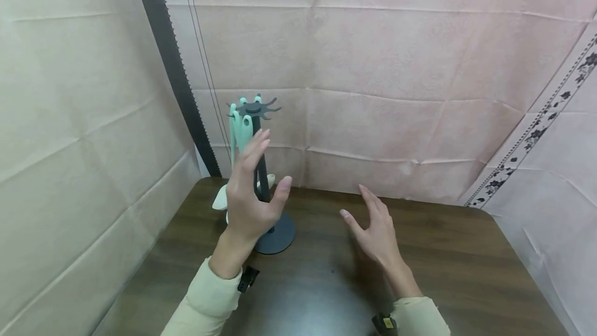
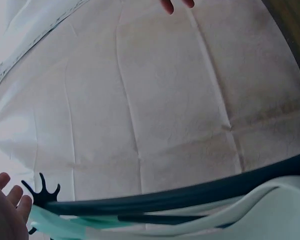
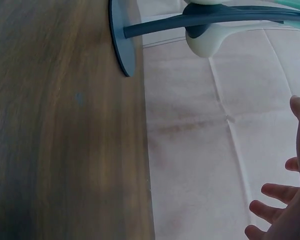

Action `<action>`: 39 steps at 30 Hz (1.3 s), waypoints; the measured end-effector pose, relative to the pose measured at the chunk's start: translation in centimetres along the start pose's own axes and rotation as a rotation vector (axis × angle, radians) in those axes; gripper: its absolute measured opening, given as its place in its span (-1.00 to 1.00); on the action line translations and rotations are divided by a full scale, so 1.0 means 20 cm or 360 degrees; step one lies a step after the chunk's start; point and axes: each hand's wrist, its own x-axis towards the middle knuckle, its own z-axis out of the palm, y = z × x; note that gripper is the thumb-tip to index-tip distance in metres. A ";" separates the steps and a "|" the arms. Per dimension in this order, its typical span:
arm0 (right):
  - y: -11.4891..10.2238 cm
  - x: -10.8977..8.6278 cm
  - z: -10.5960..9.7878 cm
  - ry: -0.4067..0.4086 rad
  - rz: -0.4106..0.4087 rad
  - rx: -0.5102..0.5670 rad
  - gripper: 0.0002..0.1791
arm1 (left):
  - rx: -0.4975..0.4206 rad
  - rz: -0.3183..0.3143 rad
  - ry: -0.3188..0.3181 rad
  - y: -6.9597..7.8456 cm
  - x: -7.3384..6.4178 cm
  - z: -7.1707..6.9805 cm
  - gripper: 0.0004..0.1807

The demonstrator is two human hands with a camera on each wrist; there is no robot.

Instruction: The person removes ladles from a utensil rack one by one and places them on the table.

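Observation:
A dark utensil stand (image 1: 276, 236) with a round base stands on the table, its top ringed with curved hooks (image 1: 254, 110). Kitchen utensils with mint-green handles (image 1: 243, 131) hang on its left side. Their pale heads (image 1: 220, 199) show low down, partly hidden by my left hand (image 1: 246, 196). That hand is raised in front of the stand, fingers extended and thumb apart, holding nothing. To the right, my right hand (image 1: 379, 232) hovers over the table with fingers spread and nothing in them. In the right wrist view, a rounded white utensil head (image 3: 208, 42) hangs beside the post.
The brown wooden table (image 1: 466, 268) has rounded far corners. Creased pale cloth (image 1: 396, 66) hangs behind it and along both sides. A black wrist strap (image 1: 247, 279) sits at the left sleeve, and another dark device (image 1: 384, 323) at the right one.

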 end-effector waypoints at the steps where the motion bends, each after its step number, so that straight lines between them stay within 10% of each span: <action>1: 0.00 0.00 0.00 0.0003 -0.0001 0.0006 -0.11 | 0.0006 0.0001 0.0033 0.00 0.00 0.00 -0.37; 14: -0.08 0.02 0.05 -0.0005 0.0008 0.0112 -0.08 | 0.0060 -0.0168 0.0274 -0.06 -0.02 -0.04 -0.27; 39: -0.35 0.01 0.24 0.0025 -0.0128 0.0287 -0.06 | 0.0087 -0.0724 0.0166 -0.17 -0.24 -0.20 -0.11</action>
